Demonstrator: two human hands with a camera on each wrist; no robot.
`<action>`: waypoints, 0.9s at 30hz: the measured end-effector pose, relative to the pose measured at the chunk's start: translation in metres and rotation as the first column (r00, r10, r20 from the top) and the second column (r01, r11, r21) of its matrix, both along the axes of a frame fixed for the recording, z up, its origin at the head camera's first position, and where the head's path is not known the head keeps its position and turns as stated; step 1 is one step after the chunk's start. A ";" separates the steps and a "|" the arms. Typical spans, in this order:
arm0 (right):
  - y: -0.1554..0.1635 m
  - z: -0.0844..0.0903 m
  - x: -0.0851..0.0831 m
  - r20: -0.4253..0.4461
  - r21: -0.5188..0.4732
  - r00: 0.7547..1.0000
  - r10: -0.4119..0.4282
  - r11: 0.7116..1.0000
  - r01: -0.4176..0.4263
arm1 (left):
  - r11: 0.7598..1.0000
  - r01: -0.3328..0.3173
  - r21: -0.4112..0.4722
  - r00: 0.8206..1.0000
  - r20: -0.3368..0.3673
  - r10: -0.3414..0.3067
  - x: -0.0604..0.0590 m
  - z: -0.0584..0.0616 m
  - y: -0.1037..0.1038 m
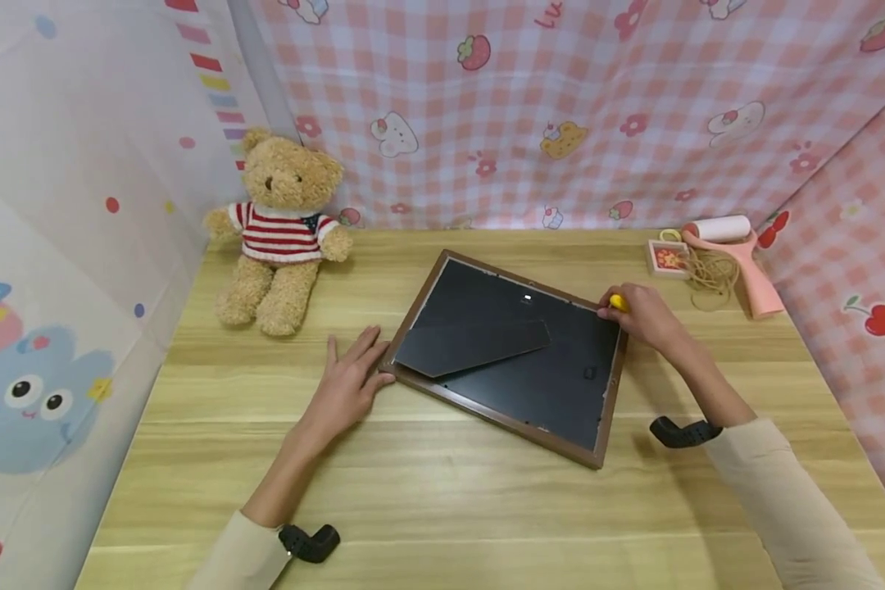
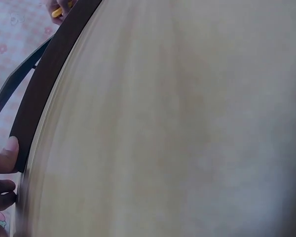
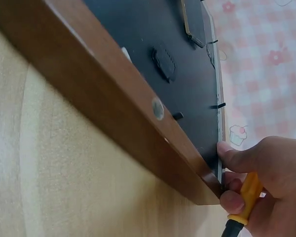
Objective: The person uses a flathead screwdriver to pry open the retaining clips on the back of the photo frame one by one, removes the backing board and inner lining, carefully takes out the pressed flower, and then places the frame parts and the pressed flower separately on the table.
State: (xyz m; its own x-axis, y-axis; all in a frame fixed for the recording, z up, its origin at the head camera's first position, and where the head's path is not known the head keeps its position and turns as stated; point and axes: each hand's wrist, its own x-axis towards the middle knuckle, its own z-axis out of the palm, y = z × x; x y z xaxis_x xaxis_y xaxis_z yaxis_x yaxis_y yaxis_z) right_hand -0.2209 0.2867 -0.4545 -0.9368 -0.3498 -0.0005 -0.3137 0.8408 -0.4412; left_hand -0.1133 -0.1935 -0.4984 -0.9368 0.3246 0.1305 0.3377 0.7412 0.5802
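Observation:
A brown picture frame (image 1: 497, 415) lies face down on the wooden table, its black backing board (image 1: 538, 385) upward. The stand leg (image 1: 472, 348) angles across that backing. At the frame's left corner my left hand (image 1: 348, 381) has its fingers spread, with the thumb touching the edge. My right hand (image 1: 645, 315) is at the far right corner, thumb and fingertips on the rim. In the right wrist view, this same hand's fingers curl round a yellow-and-black handled tool (image 3: 250, 192); its working end is out of sight. Small black tabs (image 3: 221, 105) stick out along the frame's inner edge.
A teddy bear (image 1: 283, 233) in a striped sweater sits at the back left. At the back right are a pink-handled lint roller (image 1: 758, 279), a coil of twine (image 1: 711, 272) and a small box (image 1: 667, 259). Patterned curtains (image 1: 516, 106) border the table.

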 end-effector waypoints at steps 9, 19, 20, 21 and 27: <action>0.002 0.001 0.007 0.029 -0.015 1.000 -0.008 1.000 0.009 | 0.998 0.000 0.064 0.998 -0.060 0.004 -0.008 -0.012 -0.003; -0.001 -0.001 0.006 0.001 0.006 1.000 0.031 0.999 -0.031 | 0.980 0.200 -0.020 0.976 -0.087 -0.201 0.006 -0.034 -0.014; -0.002 -0.001 0.004 -0.002 0.013 0.999 0.045 0.999 -0.045 | 0.972 0.235 -0.025 0.966 -0.104 -0.236 0.011 -0.036 -0.014; -0.003 0.000 0.001 -0.008 0.023 0.998 0.063 0.998 -0.063 | 0.962 0.269 -0.037 0.954 -0.127 -0.271 0.016 -0.038 -0.013; -0.012 -0.001 -0.022 -0.099 0.082 0.978 0.186 0.981 -0.178 | 0.900 0.435 -0.037 0.869 -0.247 -0.430 0.038 -0.025 0.011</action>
State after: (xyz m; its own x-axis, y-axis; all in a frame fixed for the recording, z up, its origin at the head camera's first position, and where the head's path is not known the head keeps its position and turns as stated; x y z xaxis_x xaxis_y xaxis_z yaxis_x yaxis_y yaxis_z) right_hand -0.2424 0.2748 -0.4558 -0.8537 -0.5168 0.0635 -0.5058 0.7939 -0.3374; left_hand -0.0756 -0.1824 -0.5235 -0.6414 0.6850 0.3455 0.7536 0.4782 0.4511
